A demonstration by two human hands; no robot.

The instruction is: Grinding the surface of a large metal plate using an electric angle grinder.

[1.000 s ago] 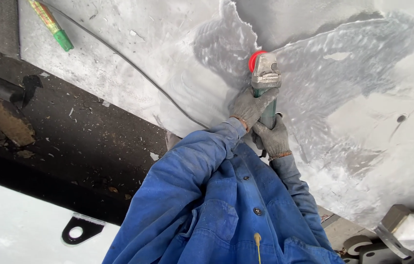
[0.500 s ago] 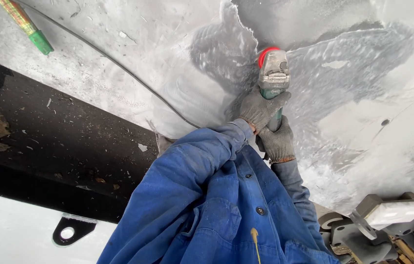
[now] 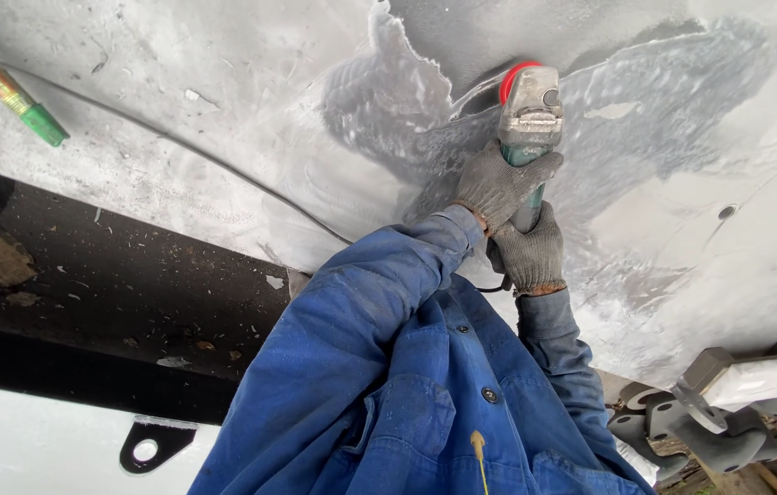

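Both gloved hands hold a closed grip on the angle grinder (image 3: 529, 119): left hand (image 3: 501, 186) wraps the body, right hand (image 3: 531, 254) just below at 6 o'clock. Its red-guarded head touches the grey metal panel (image 3: 223, 110) at 12 o'clock.

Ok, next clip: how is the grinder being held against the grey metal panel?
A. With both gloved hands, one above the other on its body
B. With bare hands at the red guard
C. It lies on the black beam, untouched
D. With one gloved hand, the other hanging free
A: the left hand and the right hand, both in grey gloves, wrap the grinder one above the other, its head against the metal panel.
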